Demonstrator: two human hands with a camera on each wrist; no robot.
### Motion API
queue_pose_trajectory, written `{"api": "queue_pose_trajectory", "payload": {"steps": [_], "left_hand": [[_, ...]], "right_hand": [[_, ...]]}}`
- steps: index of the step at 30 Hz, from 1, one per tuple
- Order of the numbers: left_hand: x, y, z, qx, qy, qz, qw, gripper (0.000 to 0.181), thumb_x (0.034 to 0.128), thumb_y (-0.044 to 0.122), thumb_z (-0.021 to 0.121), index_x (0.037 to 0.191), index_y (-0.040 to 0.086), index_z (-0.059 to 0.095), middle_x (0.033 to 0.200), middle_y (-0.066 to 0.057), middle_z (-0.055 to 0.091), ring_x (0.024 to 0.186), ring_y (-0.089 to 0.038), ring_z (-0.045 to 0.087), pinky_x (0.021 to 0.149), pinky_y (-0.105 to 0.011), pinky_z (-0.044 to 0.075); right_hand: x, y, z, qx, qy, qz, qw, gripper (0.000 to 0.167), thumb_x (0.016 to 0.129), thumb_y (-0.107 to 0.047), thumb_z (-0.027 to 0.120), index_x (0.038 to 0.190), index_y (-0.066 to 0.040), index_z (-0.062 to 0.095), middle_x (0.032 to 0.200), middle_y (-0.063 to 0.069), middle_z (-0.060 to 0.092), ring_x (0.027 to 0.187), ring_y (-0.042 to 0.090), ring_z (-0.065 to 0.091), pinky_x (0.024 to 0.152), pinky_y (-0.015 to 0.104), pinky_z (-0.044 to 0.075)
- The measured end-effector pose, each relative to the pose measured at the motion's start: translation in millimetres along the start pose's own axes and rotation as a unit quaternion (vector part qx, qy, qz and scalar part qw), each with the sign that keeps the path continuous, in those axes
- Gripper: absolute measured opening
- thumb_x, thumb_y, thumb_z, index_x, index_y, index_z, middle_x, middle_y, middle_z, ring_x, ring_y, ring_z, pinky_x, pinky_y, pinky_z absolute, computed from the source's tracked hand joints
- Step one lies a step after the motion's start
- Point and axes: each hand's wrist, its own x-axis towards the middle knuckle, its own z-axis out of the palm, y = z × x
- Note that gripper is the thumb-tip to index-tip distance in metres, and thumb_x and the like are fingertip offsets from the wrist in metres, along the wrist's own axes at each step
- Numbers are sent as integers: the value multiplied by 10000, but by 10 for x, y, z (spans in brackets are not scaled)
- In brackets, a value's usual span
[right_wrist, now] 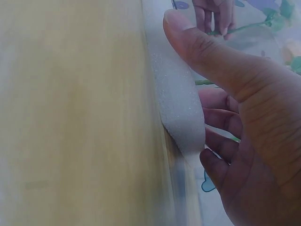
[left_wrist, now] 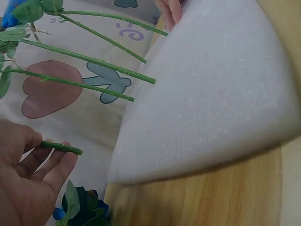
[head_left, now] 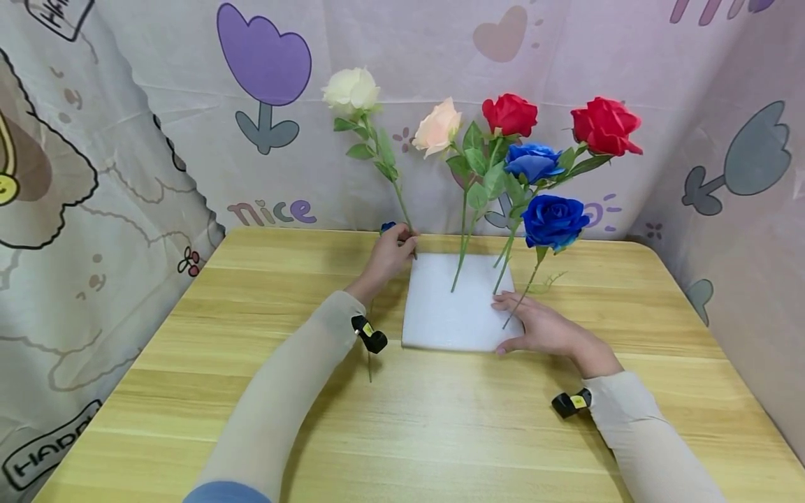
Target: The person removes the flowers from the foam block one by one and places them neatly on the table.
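Observation:
My left hand [head_left: 391,253] pinches the green stem of a white rose [head_left: 352,91] between thumb and fingers. In the left wrist view, that stem's cut end [left_wrist: 70,149] sticks out past the fingers, apart from the white foam block [left_wrist: 221,99]. My right hand [head_left: 544,328] holds the block's right front corner, with the thumb [right_wrist: 207,52] along the front side and the fingers over the top. A peach rose [head_left: 438,128], two red roses [head_left: 509,115] and two blue roses [head_left: 555,220] stand with their stems in the foam, some leaning right.
Another blue rose [head_left: 388,226] lies on the wooden table [head_left: 440,419] left of the block, partly hidden behind my left hand and arm. A printed cloth [head_left: 402,42] hangs behind and beside the table. Each wrist wears a small black camera [head_left: 370,335].

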Motion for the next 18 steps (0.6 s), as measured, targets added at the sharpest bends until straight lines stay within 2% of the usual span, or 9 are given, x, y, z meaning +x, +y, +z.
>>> {"api": "queue_pose_trajectory", "payload": {"steps": [4,9,14,18], "left_hand": [[-56,33,-55,-132,-8,62,9999,117,999,92,564,1052,21,641,1085,-201,618,870,-266,629,799,-424,574],[-144,75,-143,-198,-78,56,9998,122,1002,108,568,1051,24,642,1121,-114,620,871,-277,621,815,-548,541],[-259,114,-240,-211,-216,100,9995,168,989,44,563,1149,24,609,1042,-170,604,962,-394,634,847,-550,534],[-352,133,-320,-62,-339,127,9993,154,984,52,556,1128,0,578,1006,-167,608,958,-433,624,828,-523,543]], "right_hand": [[-4,5,5,-8,7,15,10000,950,684,-557,821,1384,9,520,1500,152,406,1414,389,267,1134,556,240],[1,1,4,-10,-3,17,10000,953,689,-560,818,1388,12,514,1501,153,402,1413,394,265,1132,560,241],[4,3,11,-7,23,9,10000,950,687,-549,824,1389,12,515,1502,160,399,1413,403,261,1131,564,238],[-2,4,11,-26,60,-18,10000,941,692,-538,826,1385,18,516,1497,170,403,1407,413,266,1125,575,238]]}}
